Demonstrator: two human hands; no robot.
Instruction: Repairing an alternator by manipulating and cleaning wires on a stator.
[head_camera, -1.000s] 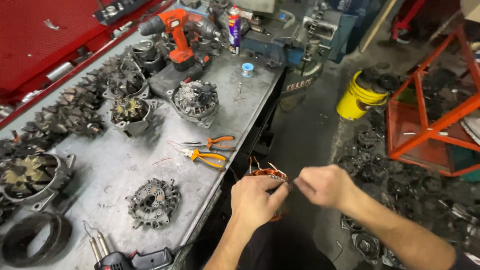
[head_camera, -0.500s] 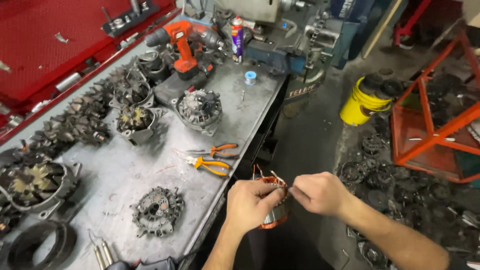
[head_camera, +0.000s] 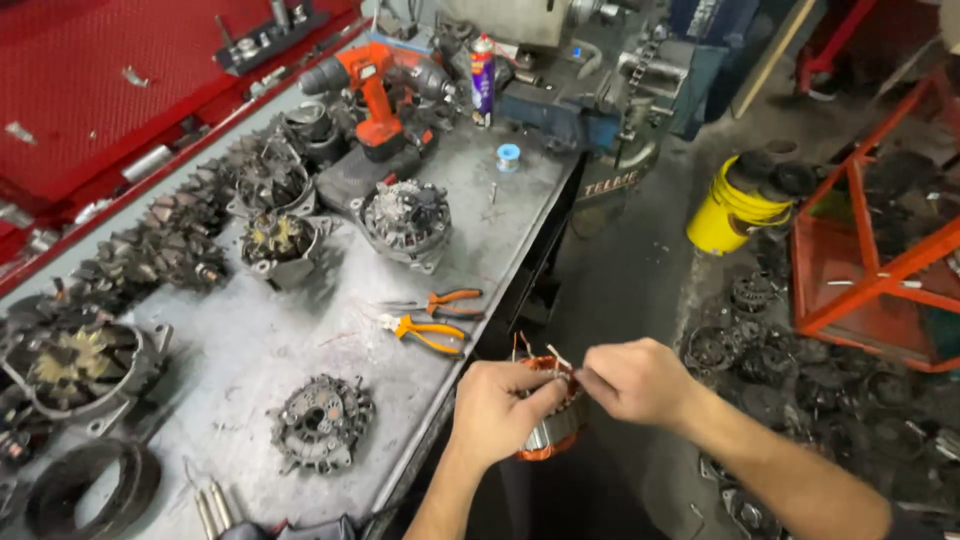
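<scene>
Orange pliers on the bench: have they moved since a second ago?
No. The orange pliers still lie just in front of the round alternator, near the bench edge; only the camera shifted.

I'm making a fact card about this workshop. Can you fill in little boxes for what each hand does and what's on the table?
left hand: the left hand grips a copper-wound stator ring off the bench edge
right hand: the right hand pinches the wire leads at the ring's top
nearest tools: orange-handled pliers on the grey workbench
other parts: alternator, round end plate
power tool: orange drill
floor: yellow bucket
</scene>
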